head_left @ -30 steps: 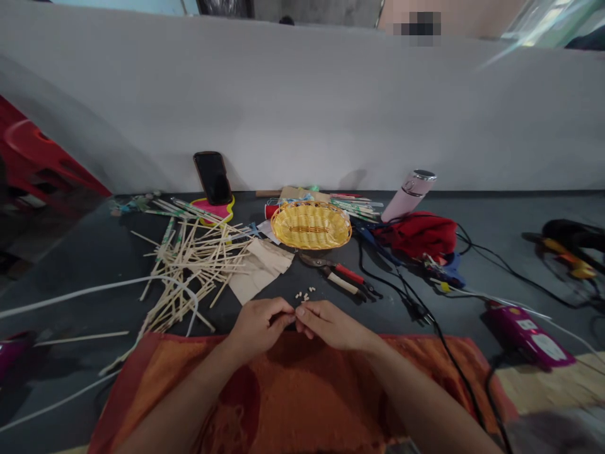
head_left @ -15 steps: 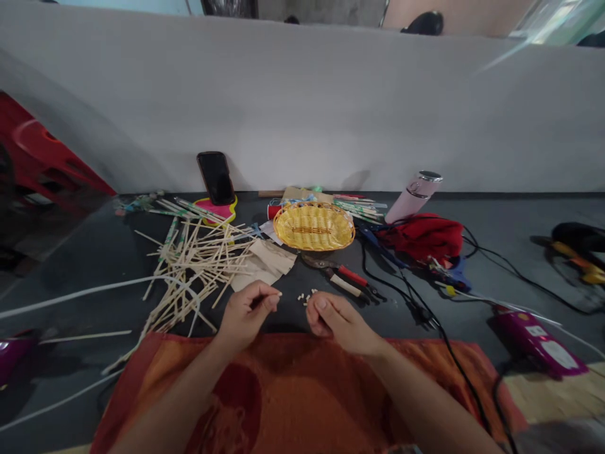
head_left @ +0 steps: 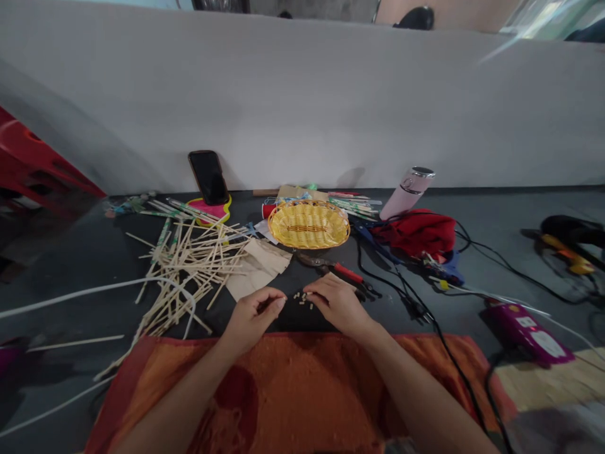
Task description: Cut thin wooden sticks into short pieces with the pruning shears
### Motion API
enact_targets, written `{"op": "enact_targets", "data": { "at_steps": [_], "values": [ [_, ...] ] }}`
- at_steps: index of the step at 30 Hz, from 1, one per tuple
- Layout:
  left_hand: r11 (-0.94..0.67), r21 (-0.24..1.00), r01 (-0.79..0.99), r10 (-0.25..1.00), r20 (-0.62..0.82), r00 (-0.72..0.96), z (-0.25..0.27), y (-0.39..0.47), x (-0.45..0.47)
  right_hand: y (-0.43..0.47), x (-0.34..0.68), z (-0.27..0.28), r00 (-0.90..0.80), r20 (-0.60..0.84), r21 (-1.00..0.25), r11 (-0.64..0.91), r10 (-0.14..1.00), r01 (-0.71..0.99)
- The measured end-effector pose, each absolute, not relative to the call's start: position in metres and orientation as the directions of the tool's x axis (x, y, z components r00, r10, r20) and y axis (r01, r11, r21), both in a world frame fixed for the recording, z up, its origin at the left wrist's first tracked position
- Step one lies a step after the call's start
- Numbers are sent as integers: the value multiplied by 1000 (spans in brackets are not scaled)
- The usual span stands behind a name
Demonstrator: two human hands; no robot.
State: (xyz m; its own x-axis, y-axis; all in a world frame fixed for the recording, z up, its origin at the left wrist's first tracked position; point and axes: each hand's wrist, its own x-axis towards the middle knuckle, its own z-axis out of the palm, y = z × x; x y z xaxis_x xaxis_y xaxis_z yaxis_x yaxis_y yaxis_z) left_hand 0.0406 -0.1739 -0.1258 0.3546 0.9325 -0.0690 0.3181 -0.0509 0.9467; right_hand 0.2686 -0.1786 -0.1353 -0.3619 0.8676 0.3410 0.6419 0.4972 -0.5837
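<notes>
My left hand [head_left: 258, 315] is closed in a pinch, a tiny pale piece of stick [head_left: 285, 298] just showing at its fingertips. My right hand [head_left: 338, 306] reaches palm down to several short cut stick pieces [head_left: 303, 299] on the dark table. Its thumb and forefinger are pinched together at the edge of these pieces; what lies between them is too small to make out. Pliers with red handles [head_left: 348, 273] lie just beyond the right hand, partly covered by it. A yellow woven basket [head_left: 309, 233] stands beyond both hands.
Many thin pale sticks [head_left: 189, 268] are heaped at left beside brown paper [head_left: 259, 265]. A phone [head_left: 208, 176] leans at the back. At right are a pink flask [head_left: 407, 192], red cloth [head_left: 420, 232], cables and a purple power strip [head_left: 532, 334]. An orange towel [head_left: 302, 391] covers the front.
My right hand has turned from a loosely curled fist to palm down, its fingertips now at the small pieces. My left hand keeps its pinch. The view has shifted slightly.
</notes>
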Motion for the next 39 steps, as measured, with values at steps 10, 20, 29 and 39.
{"op": "enact_targets", "data": {
  "at_steps": [10, 20, 29, 39],
  "values": [
    [-134, 944, 302, 869, -34, 493, -129, -181, 52, -188, 255, -129, -537, 381, -388, 657, 753, 646],
    [-32, 973, 230, 851, -94, 516, -117, -181, 51, -193, 253, -122, -483, 431, -512, 648, 762, 564],
    [56, 981, 184, 852, -143, 504, -117, -182, 49, -198, 246, -113, -407, 423, -662, 582, 810, 472],
    [-19, 972, 235, 846, -110, 522, -114, -181, 49, -198, 247, -115, -397, 406, -664, 564, 823, 490]
  ]
}}
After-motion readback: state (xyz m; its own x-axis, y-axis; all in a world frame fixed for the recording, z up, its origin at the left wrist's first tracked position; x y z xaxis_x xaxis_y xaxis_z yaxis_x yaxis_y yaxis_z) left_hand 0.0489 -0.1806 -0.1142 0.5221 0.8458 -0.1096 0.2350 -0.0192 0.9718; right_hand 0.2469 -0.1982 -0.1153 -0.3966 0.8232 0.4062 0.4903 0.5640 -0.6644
